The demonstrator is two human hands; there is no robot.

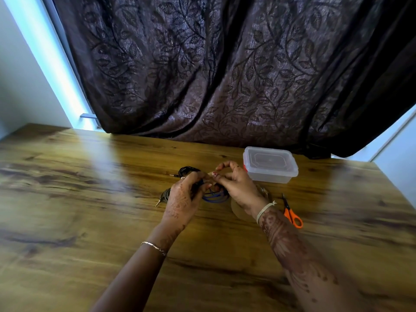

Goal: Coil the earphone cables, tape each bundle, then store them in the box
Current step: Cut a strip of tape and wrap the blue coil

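Three cable coils show: two black coils (188, 171) on the counter (90, 199) and one blue coil (213, 195). Both hands' fingers (198, 183) clamp the blue coil. One lidded box (270, 164) and one pair of scissors (291, 213) sit nearby.

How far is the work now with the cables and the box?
Two dark coils lie on the table; whether they are taped is unclear. The left hand and right hand work on the blue cable. The box has its lid on, so storing remains.
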